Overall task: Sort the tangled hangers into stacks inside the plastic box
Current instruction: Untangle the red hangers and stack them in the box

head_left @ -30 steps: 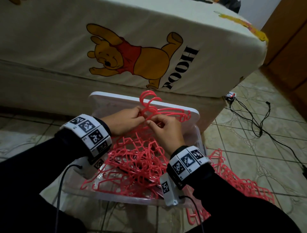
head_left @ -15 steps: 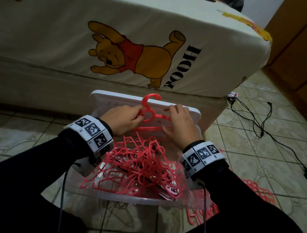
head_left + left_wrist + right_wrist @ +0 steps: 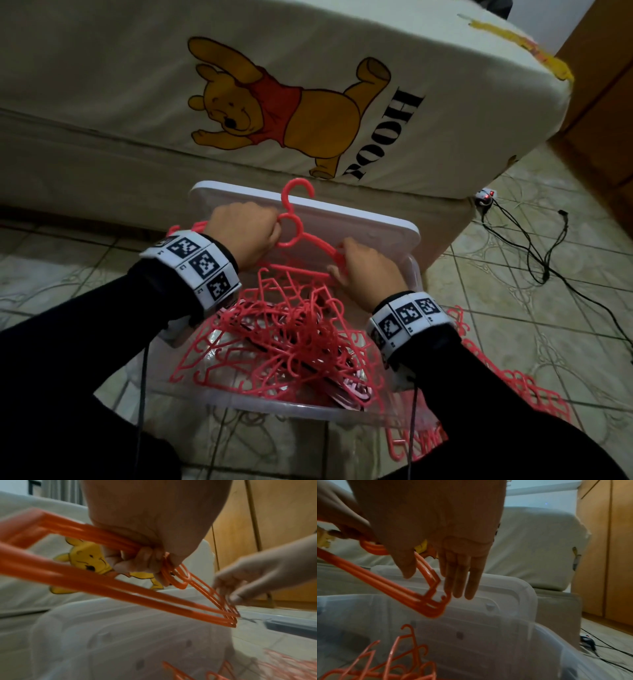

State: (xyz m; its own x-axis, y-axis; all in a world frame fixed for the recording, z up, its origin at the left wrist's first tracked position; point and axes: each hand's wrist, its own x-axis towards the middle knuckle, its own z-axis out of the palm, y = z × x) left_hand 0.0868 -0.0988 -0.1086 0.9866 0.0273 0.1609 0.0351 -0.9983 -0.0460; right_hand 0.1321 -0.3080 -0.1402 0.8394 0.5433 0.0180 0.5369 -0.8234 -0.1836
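Note:
A small stack of pink hangers (image 3: 301, 240) (image 3: 120, 588) (image 3: 385, 585) is held up over the far end of the clear plastic box (image 3: 274, 407). My left hand (image 3: 270, 233) (image 3: 150, 566) grips the stack at the neck loops, hook pointing up. My right hand (image 3: 346, 265) (image 3: 436, 585) is at the stack's right shoulder end; its fingers are straight, with the thumb on the near side of the arm. A tangle of pink hangers (image 3: 291, 342) fills the box below both wrists.
The white lid (image 3: 359, 222) leans upright behind the box against the bed (image 3: 137, 102). More pink hangers (image 3: 513, 394) lie on the tiled floor to the right. Black cables (image 3: 534, 246) run across the floor at far right, near a wooden wardrobe (image 3: 609, 85).
The held hangers came up out of the tangle and now stand upright at the lid. My right hand slid from the neck out to the right shoulder end.

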